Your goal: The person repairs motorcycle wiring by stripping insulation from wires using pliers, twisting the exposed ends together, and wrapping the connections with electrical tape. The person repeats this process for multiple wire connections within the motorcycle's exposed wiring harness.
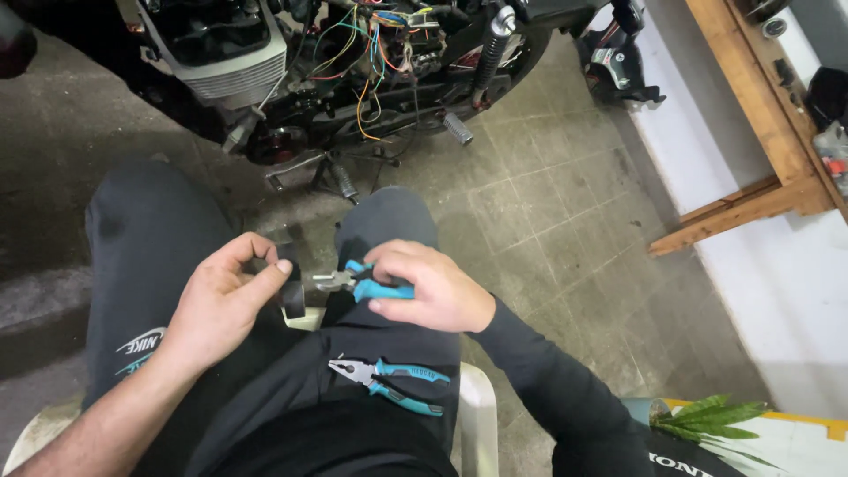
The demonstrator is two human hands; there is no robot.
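My left hand (225, 296) pinches a roll of black tape (292, 294) between thumb and fingers, over my lap. My right hand (430, 287) is closed around blue-handled pliers (353, 282), jaws touching the tape. Second blue-handled pliers (391, 382) lie on my right thigh; motorcycle (353, 71) ahead.

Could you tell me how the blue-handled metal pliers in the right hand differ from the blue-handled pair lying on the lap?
The held pliers are gripped by the right hand, jaws pointing left toward the black tape roll. The lap pliers lie untouched, handles spread. Both have blue grips and grey metal jaws.
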